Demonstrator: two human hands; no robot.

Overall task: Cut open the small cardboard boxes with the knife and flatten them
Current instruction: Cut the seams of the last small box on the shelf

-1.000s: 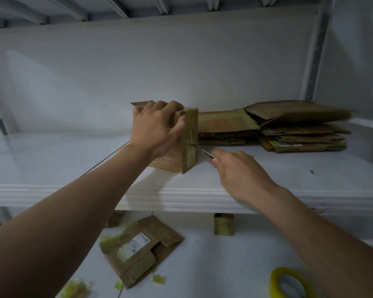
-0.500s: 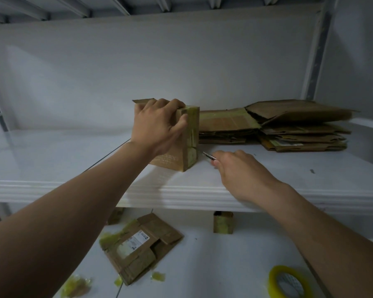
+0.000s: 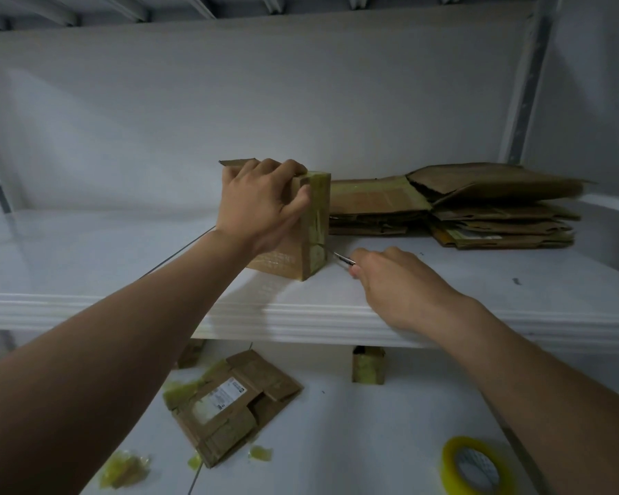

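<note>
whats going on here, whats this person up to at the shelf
A person is cutting open a small cardboard box that stands upright on a white shelf. The left hand grips its top, while the right hand holds a knife, the blade tip low at the box's taped side. A stack of flattened boxes lies behind it on the right.

Taped brown box (image 3: 310,230) upright on shelf; knife (image 3: 343,259) beside it.
</note>
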